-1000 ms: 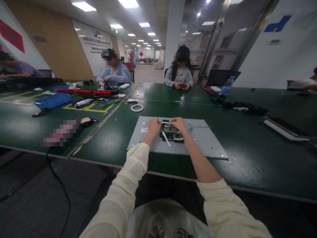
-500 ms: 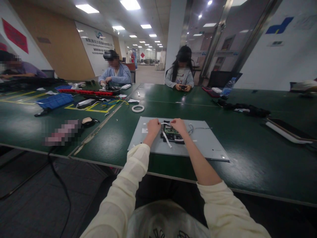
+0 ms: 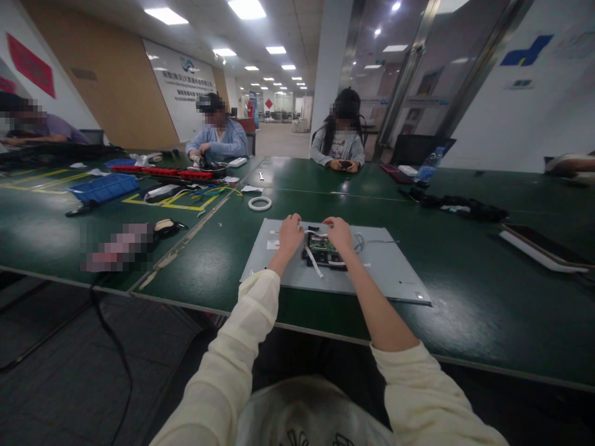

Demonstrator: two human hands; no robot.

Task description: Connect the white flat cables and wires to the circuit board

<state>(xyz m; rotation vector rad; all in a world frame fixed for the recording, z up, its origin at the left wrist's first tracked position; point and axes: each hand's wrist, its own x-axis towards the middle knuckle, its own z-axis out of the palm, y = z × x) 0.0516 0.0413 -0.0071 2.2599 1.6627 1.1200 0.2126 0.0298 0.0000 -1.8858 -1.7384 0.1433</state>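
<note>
On a green worktop [image 3: 483,272], close to the near edge: a grey panel [image 3: 390,266], lying flat. About midway across the panel, a green-and-black board [image 3: 323,246], partly behind the right wrist. Over the board's left side, a white strip [image 3: 314,261], slanting down past the board's near edge onto the panel. Just right of the right grip, a looped grey cable [image 3: 359,241], with a thin length running on toward the panel's right edge.

Left grip [image 3: 290,233] above the panel, just left of the board's far end, fingers bent and slightly spread. Too small to make out between the fingertips; cannot tell whether empty or pinching. Right grip [image 3: 339,235] over the board's far right corner, fingers curled inward toward the left grip. Cannot tell here either whether wide, narrow or holding.

Beyond the panel, a white ring [image 3: 260,203], lying flat, with a small wrench [image 3: 261,176] farther back. To the left, a blue tray [image 3: 109,189], coloured wires [image 3: 216,192] and a long red bar [image 3: 162,171]. To the right, a bottle [image 3: 431,162], upright but leaning in view, a black bundle [image 3: 460,206] and, nearer, a dark-topped slab [image 3: 548,248]. Across the worktop, two seated people, one in blue sleeves [image 3: 236,139], the other in grey sleeves [image 3: 318,148] with both hands around a small dark object [image 3: 344,165].
</note>
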